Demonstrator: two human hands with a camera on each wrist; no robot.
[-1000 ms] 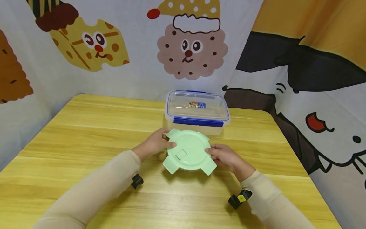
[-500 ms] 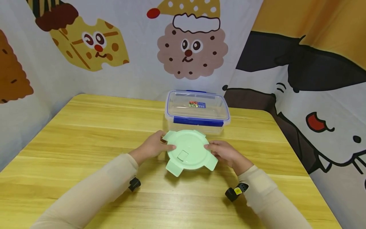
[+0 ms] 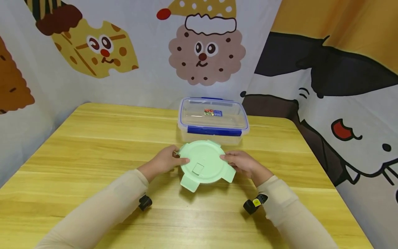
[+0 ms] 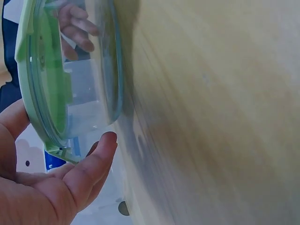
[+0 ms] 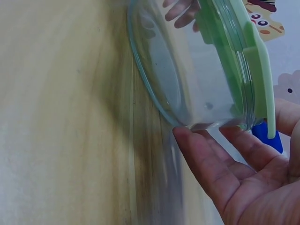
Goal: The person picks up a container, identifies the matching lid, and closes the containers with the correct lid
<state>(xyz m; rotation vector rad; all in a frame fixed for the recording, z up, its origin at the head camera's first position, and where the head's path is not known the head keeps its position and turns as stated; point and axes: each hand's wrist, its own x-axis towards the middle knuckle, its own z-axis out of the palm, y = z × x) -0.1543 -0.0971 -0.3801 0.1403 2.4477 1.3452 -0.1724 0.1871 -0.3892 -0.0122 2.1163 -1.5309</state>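
A round glass food container point(image 4: 86, 101) has a light green lid point(image 3: 206, 160) with flaps at its rim. My left hand point(image 3: 163, 160) grips its left side, thumb on top of the lid. In the left wrist view, the fingers point(image 4: 91, 173) are by a lid flap and the glass wall. My right hand point(image 3: 248, 165) holds the right side, thumb on the lid edge and fingertips point(image 5: 187, 136) under the glass. Two flaps stick out toward me. The base is close over the wooden table; whether it touches I cannot tell.
A rectangular clear plastic box point(image 3: 214, 119) with blue-edged lid and blue clip stands just behind the container. The wooden table point(image 3: 93, 138) reaches back to a printed cloth point(image 3: 149, 86) with cartoon figures. Black wrist cameras hang below both sleeves.
The container has turned slightly counterclockwise between my hands, its right front flap shifting away from me. The left back flap stands out less beside my left hand. The rectangular box stays put.
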